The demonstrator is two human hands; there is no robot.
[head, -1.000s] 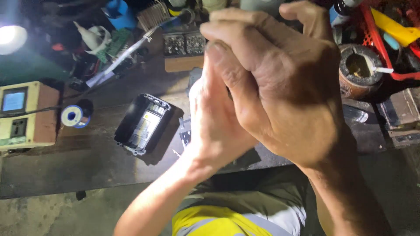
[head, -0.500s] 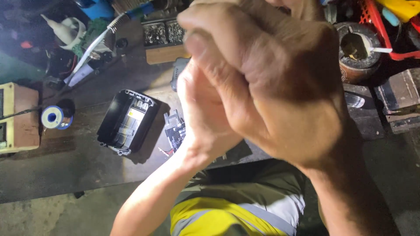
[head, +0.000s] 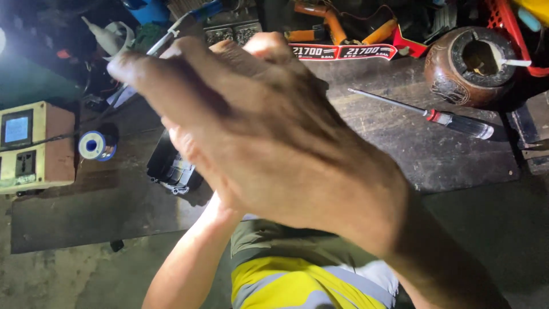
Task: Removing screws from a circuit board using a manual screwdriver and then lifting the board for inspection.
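Pressed palm to palm, your right hand (head: 269,154) covers your left hand (head: 197,154); whether anything lies between them cannot be told. Head view: nearest them, just beyond your fingers, a black electronic casing (head: 171,169) rests on the dark workbench (head: 400,154), likely rigid, light and fragile; take it by its outer edges. A screwdriver (head: 434,116) lies well apart.

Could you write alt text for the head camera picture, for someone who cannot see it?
A person's right hand fills the view, laid flat over the left hand, above a dark wooden workbench. Around them lie a black boxy device, a clear-handled screwdriver, a solder spool and a round brown pot.
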